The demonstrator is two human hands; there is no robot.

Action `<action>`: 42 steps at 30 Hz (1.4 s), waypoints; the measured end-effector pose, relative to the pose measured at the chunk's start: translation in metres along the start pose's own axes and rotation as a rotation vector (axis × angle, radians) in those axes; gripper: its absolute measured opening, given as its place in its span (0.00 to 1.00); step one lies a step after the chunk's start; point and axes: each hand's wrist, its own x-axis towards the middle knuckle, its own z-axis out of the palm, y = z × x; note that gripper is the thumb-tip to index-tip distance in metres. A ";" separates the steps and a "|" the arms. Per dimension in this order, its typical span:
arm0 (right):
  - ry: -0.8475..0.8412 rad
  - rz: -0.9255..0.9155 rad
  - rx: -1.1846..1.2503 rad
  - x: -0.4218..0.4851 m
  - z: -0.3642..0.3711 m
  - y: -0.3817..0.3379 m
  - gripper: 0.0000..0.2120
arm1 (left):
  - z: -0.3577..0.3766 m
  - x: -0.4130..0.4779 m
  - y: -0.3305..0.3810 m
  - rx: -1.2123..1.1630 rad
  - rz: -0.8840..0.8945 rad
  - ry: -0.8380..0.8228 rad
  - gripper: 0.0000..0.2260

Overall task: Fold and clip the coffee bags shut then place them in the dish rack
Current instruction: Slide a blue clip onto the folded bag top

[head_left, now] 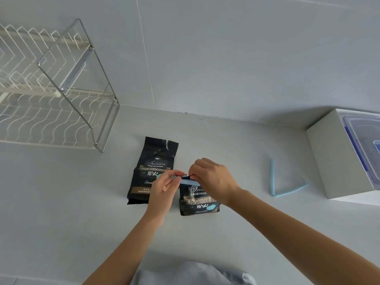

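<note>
Two black coffee bags lie on the white counter. The near bag [199,202] has its top folded over, and a light blue clip [188,181] sits across the fold. My left hand [164,188] pinches the clip's left end. My right hand [213,179] presses on the fold and the clip's right end. The second bag [153,161] lies flat just behind and to the left, its torn top open, partly covered by my left hand. A second blue clip [285,185] lies spread open on the counter to the right. The wire dish rack [51,95] stands at the back left.
A white box [329,159] holding a clear plastic container with a blue-trimmed lid [364,140] stands at the right edge. A white wall rises behind the counter. Grey clothing shows at the bottom of the view.
</note>
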 end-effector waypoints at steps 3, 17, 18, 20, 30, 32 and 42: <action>0.072 0.080 0.071 -0.005 0.006 -0.003 0.07 | 0.000 -0.005 -0.001 -0.020 0.009 0.000 0.06; -0.181 0.284 0.261 0.011 -0.003 -0.010 0.10 | 0.006 -0.011 -0.005 -0.194 -0.112 0.046 0.04; -0.209 0.312 0.307 0.013 -0.004 -0.008 0.09 | 0.006 -0.010 -0.006 -0.193 -0.122 0.046 0.03; -0.275 0.330 0.391 0.016 -0.008 -0.003 0.06 | 0.006 -0.010 -0.006 -0.196 -0.143 0.035 0.04; -0.120 0.166 0.290 0.007 0.005 -0.006 0.04 | 0.009 -0.010 -0.008 -0.295 -0.177 0.027 0.02; -0.069 0.128 0.275 0.003 0.009 -0.007 0.04 | 0.009 -0.010 -0.010 -0.308 -0.191 0.033 0.02; -0.006 0.143 0.216 0.002 -0.003 -0.003 0.04 | 0.021 -0.005 -0.007 -0.256 -0.182 0.058 0.02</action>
